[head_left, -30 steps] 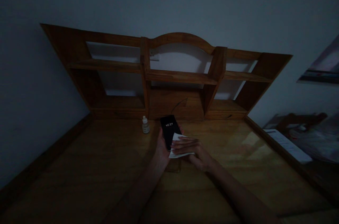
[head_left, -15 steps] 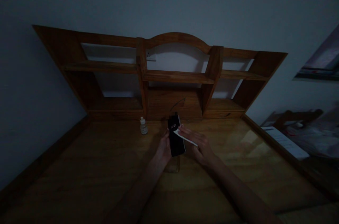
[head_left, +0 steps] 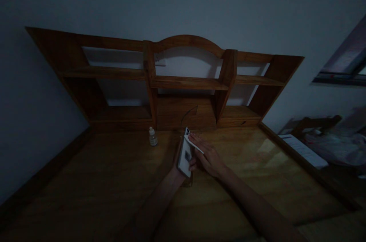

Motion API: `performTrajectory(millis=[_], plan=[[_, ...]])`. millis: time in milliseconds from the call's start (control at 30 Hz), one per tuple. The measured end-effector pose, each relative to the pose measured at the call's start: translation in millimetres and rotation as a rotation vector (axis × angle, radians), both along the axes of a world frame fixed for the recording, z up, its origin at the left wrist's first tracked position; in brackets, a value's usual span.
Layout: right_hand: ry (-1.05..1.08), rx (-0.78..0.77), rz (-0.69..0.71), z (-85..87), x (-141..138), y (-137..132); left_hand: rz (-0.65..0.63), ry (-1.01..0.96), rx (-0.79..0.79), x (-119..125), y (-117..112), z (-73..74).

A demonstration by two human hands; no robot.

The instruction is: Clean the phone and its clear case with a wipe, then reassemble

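Observation:
The phone is tilted above the wooden desk, its pale back with a small dark square facing me. My left hand is closed around it from the left and beneath, most of its fingers hidden behind the phone. My right hand pinches a thin white cloth or tissue, pressing it against the phone's upper right part near the camera end. Under the phone, a clear object with a faint outline lies on the desk; I cannot make out what it is. A small dropper-style bottle stands upright left of my hands.
A wooden shelf unit runs along the back of the desk. The wall behind it has a white socket. To the right, past the desk's raised edge, are a printed sheet, a chair and plastic bags. The room is dim.
The phone has been turned from its dark lit screen to its pale back. My right hand with the white cloth has shifted slightly left onto the back. The whole view has moved a little.

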State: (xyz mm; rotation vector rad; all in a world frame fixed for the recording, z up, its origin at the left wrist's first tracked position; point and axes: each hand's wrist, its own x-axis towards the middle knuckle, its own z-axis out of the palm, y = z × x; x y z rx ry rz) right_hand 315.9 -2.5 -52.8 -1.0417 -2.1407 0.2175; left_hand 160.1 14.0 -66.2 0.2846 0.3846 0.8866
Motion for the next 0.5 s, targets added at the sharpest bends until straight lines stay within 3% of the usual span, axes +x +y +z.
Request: performTrajectory(millis=[100, 200, 300, 400, 500], plan=[[0.005, -0.042, -0.012, -6.7, -3, 2, 0.019, -0.013, 0.046, 3, -2, 15.8], [0.035, -0.07, -0.035, -11.5, -1, 5, 0.087, -0.014, -0.04, 5, -2, 23.9], [0.045, -0.08, -0.069, -15.1, 2, 9, 0.055, 0.06, -0.113, 5, 1, 17.2], [0.016, -0.071, -0.093, -17.1, 4, 11, -0.035, 0.071, -0.093, 6, 3, 6.4], [-0.028, -0.056, -0.079, -12.7, 2, 9, -0.055, 0.071, -0.084, 8, 1, 4.7]])
